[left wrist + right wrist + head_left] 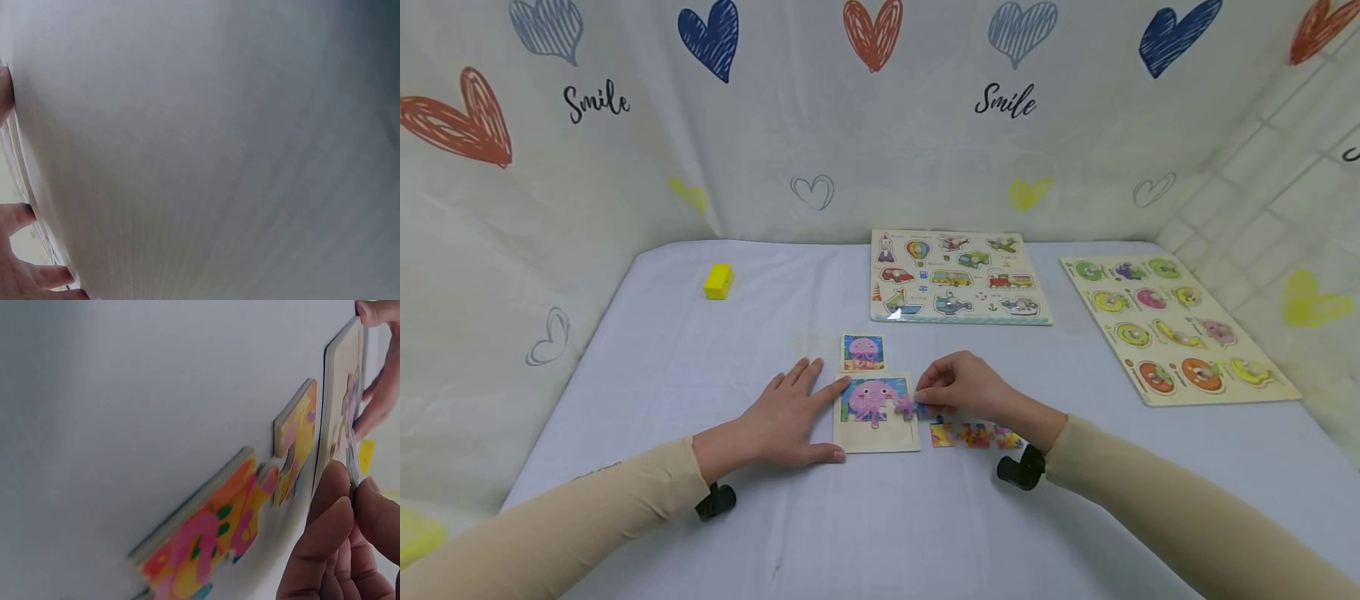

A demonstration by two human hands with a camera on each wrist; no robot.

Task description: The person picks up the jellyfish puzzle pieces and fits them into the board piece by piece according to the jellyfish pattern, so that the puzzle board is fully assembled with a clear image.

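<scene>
A small wooden puzzle tray lies mid-table with a partly assembled pink jellyfish picture; its lower part is bare wood. My left hand is spread flat on the cloth, with its index fingertip at the tray's upper left corner and its thumb by the lower left corner. Thumb and fingers of my right hand pinch a purple and blue jigsaw piece over the tray's right edge. Nearest to this hand lie several loose orange and yellow jigsaw pieces. Only some fingertips show in the left wrist view.
A jellyfish picture card sits just behind the tray. Farther back lies a vehicle puzzle board, with a fruit puzzle board to the right. A yellow block stands at the back left. Behind the table hangs a heart-printed curtain.
</scene>
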